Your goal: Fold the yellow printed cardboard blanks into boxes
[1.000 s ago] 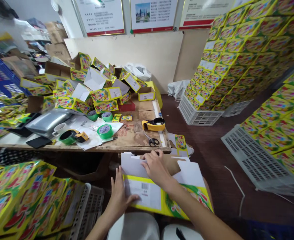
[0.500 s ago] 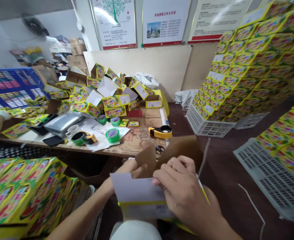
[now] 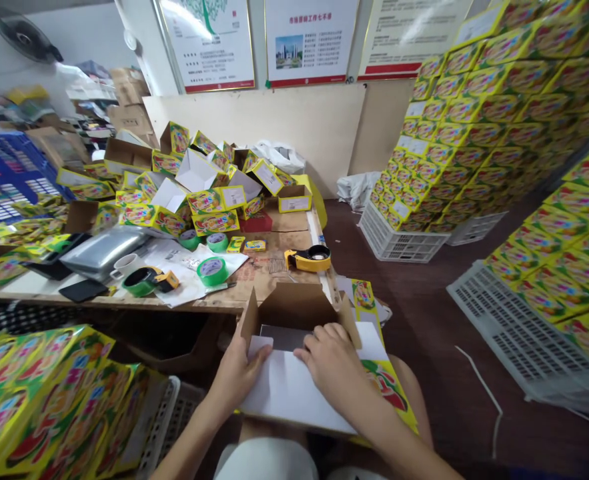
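Note:
A small cardboard box (image 3: 294, 380) lies on my lap, its brown inside facing up and its white and yellow-green printed outside showing. My left hand (image 3: 239, 370) grips its left side, the thumb lying on a white flap. My right hand (image 3: 331, 360) is curled over the front panel's top edge, its fingertips partly hidden inside the box. Right of the box, more flat printed carton sheets (image 3: 364, 297) stick out beneath it.
Ahead is a worktable (image 3: 254, 277) with a yellow tape dispenser (image 3: 309, 259), green tape rolls (image 3: 213, 271), a white mug (image 3: 125, 266) and a heap of open boxes (image 3: 214, 200). Packed boxes (image 3: 39, 400) stand at left. White crates (image 3: 399, 241) carry tall box stacks at right.
The box has tilted back so that its inside now shows, with its flaps standing up. Both hands have shifted on it. The view has swung slightly to the right.

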{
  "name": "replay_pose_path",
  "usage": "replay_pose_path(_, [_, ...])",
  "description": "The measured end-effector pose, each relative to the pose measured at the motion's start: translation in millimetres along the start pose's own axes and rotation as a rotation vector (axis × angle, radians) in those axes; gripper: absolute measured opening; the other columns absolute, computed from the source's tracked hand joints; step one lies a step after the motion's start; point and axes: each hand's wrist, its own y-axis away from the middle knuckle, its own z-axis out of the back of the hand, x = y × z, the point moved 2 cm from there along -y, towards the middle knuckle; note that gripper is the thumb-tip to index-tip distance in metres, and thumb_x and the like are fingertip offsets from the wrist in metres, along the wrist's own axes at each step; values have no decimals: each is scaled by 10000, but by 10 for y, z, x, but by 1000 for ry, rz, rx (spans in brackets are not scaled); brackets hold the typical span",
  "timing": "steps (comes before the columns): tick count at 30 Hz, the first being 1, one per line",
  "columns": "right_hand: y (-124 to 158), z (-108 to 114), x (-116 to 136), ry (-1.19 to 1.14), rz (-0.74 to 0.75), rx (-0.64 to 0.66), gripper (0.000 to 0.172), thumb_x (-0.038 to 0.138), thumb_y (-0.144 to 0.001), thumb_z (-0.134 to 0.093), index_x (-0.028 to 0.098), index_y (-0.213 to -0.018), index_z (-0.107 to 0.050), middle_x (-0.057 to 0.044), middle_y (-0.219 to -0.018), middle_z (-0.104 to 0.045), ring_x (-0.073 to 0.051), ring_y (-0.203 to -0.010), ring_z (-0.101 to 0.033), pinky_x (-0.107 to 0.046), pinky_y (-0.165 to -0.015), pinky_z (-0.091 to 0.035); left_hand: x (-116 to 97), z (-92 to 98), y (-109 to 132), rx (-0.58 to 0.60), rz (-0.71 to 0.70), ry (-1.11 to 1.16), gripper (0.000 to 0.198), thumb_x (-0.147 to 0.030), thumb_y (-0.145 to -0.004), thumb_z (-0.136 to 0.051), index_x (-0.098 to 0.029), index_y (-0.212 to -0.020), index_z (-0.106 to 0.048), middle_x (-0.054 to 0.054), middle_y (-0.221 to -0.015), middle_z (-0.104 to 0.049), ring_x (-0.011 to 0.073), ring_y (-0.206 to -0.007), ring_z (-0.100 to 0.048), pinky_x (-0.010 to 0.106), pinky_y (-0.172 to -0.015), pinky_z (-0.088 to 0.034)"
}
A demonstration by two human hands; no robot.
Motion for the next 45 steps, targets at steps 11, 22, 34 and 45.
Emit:
replay_pose_path(11, [681,168,-312,-297,-47,-458,544,337,-887,-504,243,-1403,-358,-98,-1342,-510,-275,-1205,-494,-456,-970,-427,-114,-256,24,306,-470,-680,724,-85,-875,-347,-246,-1482,13,55,-1548,-129,226,-1425,-116,461,-1154,-108])
replay_pose_path(22, [-285,278,-608,-962,-256,-386,468,541,-919,-341,213,-1025,-658,-86,-1125,-646,-222,-1078,-562,-403,-946,-411,-305,-252,24,542,-479,-571,664,-601,-826,-496,-379,-1419,-298,34,-1546,-164,345,-1413,-117,602,-1105,-27])
replay_pose_path(34, [-123,-239,-405,-144,-84,41,329,360,-658,-765,222,-811,-509,-24,-942,-563,-233,-916,-498,-359,-783,-373,300,-175,58,-1,237,96,457,-453,-833,-488,-138,-1164,-484,145,-1223,-552,280,-1172,-509,440,-986,-402])
replay_pose_path(45, [72,-193,-584,-943,-393,-388,373,487,-868,-484,221,-1129,-476,-93,-1210,-533,-231,-1180,-471,-405,-1015,-347,100,-149,190,186,453,637,708,-482,-781,-576,-225,-1407,-366,90,-1377,-493,323,-1287,-425,429,-988,-428])
